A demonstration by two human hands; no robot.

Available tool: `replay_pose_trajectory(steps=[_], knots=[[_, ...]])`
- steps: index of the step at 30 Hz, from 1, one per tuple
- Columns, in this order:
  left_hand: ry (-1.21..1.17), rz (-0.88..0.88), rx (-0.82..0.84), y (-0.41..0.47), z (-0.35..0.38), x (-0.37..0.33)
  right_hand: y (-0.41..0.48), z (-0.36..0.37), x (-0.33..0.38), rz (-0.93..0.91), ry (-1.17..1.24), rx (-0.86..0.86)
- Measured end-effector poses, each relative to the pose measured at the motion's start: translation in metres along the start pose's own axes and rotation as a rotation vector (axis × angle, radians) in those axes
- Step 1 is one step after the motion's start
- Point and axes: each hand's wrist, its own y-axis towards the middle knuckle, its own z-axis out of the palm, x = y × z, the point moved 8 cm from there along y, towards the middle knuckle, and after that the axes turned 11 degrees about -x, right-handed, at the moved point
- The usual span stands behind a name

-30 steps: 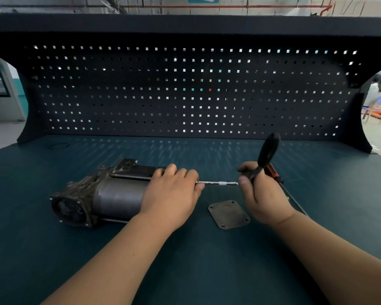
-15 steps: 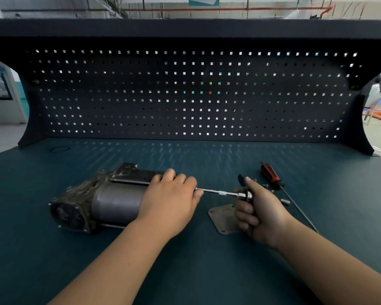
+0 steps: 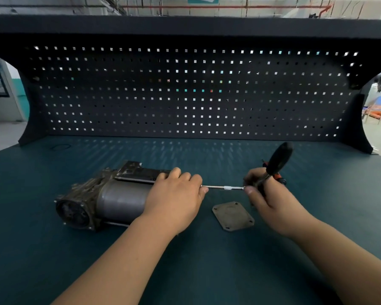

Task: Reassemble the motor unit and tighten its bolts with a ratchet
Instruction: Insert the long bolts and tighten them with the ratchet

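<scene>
A grimy grey motor unit [image 3: 110,199] lies on its side on the dark green bench, its round end facing left. My left hand [image 3: 176,199] grips its right end, fingers curled over the top. From under that hand a thin silver extension bar [image 3: 223,187] runs right to the ratchet head. My right hand [image 3: 271,199] holds the ratchet near its head; the black handle [image 3: 278,160] tilts up and to the right. The bolt and socket are hidden behind my left hand.
A square metal cover plate [image 3: 232,215] with corner holes lies flat between my hands. An orange-handled screwdriver [image 3: 277,178] shows partly behind my right hand. A black pegboard [image 3: 189,93] closes off the back of the bench.
The ratchet handle, swung down into my right hand half a second ago, has swung back up and to the right. My left hand and the motor stay where they were.
</scene>
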Motion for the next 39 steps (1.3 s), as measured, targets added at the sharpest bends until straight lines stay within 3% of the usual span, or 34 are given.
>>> replay_pose_trajectory(steps=[3,7,9,11,14,17,23,26,29,32,33,39], knots=[[-0.001,0.003,-0.001,-0.001,-0.001,0.0,0.001,-0.001,0.003,-0.014,0.056,-0.032],[0.013,0.013,-0.017,-0.001,-0.001,-0.001,-0.002,0.002,0.001,0.122,0.189,-0.056],[0.013,0.028,-0.019,-0.002,0.0,-0.001,-0.004,0.012,0.001,0.227,0.29,0.011],[0.01,0.04,-0.013,-0.003,0.0,-0.001,-0.008,0.027,-0.005,0.457,0.51,0.086],[0.003,0.029,0.009,-0.002,0.0,0.0,-0.023,0.046,-0.016,0.952,0.819,0.167],[-0.021,0.025,0.017,-0.002,0.0,0.0,-0.033,0.052,-0.015,1.138,0.856,0.243],[-0.068,0.064,0.01,-0.005,-0.002,-0.002,-0.031,0.052,-0.012,1.059,0.79,0.212],[-0.018,0.062,0.003,-0.003,-0.001,-0.003,-0.022,0.045,-0.011,0.864,0.705,0.172],[0.009,0.063,0.009,-0.002,0.0,-0.003,-0.011,0.029,-0.007,0.488,0.425,0.091],[0.022,0.052,0.012,-0.002,0.001,-0.002,-0.006,0.01,0.022,-0.158,0.031,0.001],[0.022,0.046,0.014,-0.002,0.001,-0.002,-0.009,0.011,0.026,-0.277,-0.04,0.002],[0.011,0.03,-0.031,-0.003,-0.001,-0.002,-0.007,0.018,0.011,-0.09,0.051,0.038]])
